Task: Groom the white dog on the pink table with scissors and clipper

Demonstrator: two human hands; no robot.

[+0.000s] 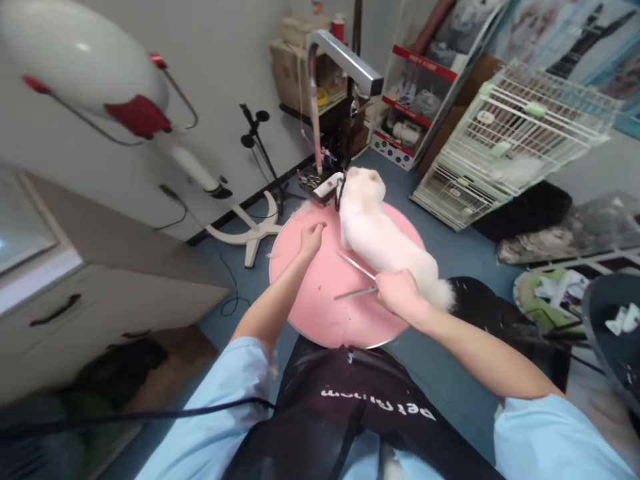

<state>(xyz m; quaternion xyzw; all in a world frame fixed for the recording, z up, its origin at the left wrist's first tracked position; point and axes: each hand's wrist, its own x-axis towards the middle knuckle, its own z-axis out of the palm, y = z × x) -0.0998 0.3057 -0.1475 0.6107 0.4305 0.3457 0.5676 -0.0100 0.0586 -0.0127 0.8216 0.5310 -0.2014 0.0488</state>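
Note:
A white dog (385,237) with short-trimmed fur and a fluffy tail stands on a round pink grooming table (320,313), facing away from me. My right hand (397,290) grips a pair of scissors (356,292) beside the dog's flank, their two blades spread apart and pointing left. Over the left part of the table is my left hand (312,239), apart from the dog, with its fingers drawn together. Whatever may be between those fingertips is too small to tell. Small bits of hair lie on the tabletop.
A metal grooming arm (345,57) rises behind the table, with a white clipper (329,185) and a tool holder (309,179) near its base. At left stands a large white dryer (85,53) on a wheeled base (255,230). Wire cages (500,140) are stacked at right.

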